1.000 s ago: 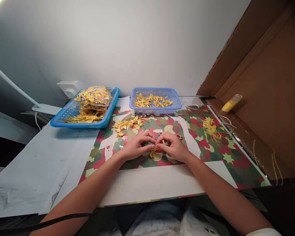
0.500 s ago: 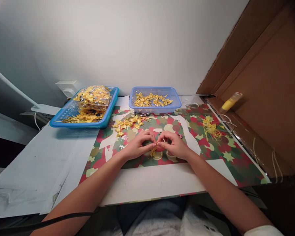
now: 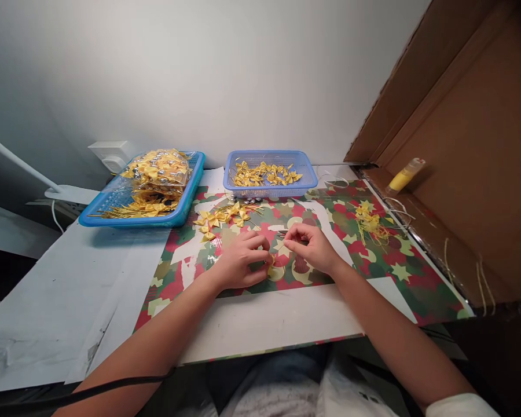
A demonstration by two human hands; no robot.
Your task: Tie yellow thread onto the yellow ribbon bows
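My left hand (image 3: pixel 246 259) rests low over the patterned sheet, its fingers curled round a yellow ribbon bow (image 3: pixel 270 262) that is mostly hidden by them. To its right, my right hand (image 3: pixel 311 248) is closed in a pinch, thumb against forefinger; whatever thin thing it holds is too small to make out. A small dark pointed thing shows by its fingertips, partly covered by the hand. Beyond my left hand lie several loose yellow bows (image 3: pixel 226 216) with thin gold stems. A few silver beads (image 3: pixel 252 200) sit behind them.
A blue basket (image 3: pixel 190 194) at the left holds bagged bows and loose ones. A smaller blue-violet basket (image 3: pixel 271 191) with bows stands against the wall. Yellow thread scraps (image 3: pixel 372 225) lie at the right, near a yellow-filled tube (image 3: pixel 404 176) on the cardboard ledge.
My hands have moved apart: the right has drawn away from the bow, slightly up and rightward. My left hand stays by the bow, its fingers curling further over it.
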